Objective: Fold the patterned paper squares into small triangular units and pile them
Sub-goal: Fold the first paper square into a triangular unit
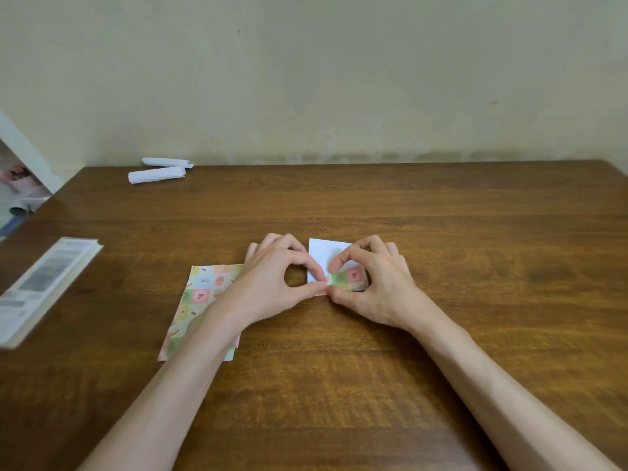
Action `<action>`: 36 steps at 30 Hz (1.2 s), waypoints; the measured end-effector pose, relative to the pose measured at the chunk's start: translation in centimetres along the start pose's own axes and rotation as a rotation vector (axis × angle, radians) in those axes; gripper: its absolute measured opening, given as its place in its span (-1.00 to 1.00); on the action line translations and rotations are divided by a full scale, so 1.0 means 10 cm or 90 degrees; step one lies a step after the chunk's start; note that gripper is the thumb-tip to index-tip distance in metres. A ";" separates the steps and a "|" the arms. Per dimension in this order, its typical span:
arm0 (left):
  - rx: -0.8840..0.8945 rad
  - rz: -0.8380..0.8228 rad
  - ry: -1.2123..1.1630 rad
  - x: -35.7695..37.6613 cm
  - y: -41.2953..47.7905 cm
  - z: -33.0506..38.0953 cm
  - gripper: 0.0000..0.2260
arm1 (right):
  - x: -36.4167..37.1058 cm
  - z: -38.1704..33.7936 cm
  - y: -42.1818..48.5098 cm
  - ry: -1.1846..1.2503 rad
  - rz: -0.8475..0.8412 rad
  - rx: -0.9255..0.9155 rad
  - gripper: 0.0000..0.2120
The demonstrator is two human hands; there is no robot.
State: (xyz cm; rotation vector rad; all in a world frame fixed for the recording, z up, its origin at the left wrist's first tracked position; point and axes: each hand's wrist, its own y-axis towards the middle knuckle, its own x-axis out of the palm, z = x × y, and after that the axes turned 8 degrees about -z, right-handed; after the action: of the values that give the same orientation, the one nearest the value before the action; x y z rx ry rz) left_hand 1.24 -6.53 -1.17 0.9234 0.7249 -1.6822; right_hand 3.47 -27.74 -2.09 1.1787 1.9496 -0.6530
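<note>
A small paper square (pixel 326 254) lies on the wooden table (pixel 373 368), white side up, with its near edge folded over so the pastel checked pattern shows. My left hand (pixel 275 283) pinches the fold's near left corner between thumb and forefinger. My right hand (pixel 370 283) pinches the folded flap from the right, its forefinger tip pressing on the paper. A stack of patterned paper squares (pixel 200 300) lies to the left, partly hidden under my left forearm.
A book or printed booklet (pixel 44 287) lies at the table's left edge. Two white paper rolls (pixel 159 171) rest at the far left corner, near the wall. The wall runs along the table's far edge.
</note>
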 end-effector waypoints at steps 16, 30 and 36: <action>-0.013 -0.033 -0.012 0.00 0.02 0.03 -0.94 | -0.04 0.06 -0.02 0.042 -0.010 -0.019 -0.38; -0.011 -0.069 -0.017 -0.01 0.01 0.04 -0.96 | -0.11 0.13 -0.06 0.120 -0.044 -0.049 -0.36; -0.012 -0.068 -0.017 -0.02 0.01 0.05 -0.97 | -0.13 0.15 -0.07 0.154 -0.045 -0.064 -0.33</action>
State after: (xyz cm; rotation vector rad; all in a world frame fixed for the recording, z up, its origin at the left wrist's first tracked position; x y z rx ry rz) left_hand 1.25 -6.86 -0.80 0.8603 0.7835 -1.7752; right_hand 3.75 -29.85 -1.89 1.1748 2.2081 -0.4583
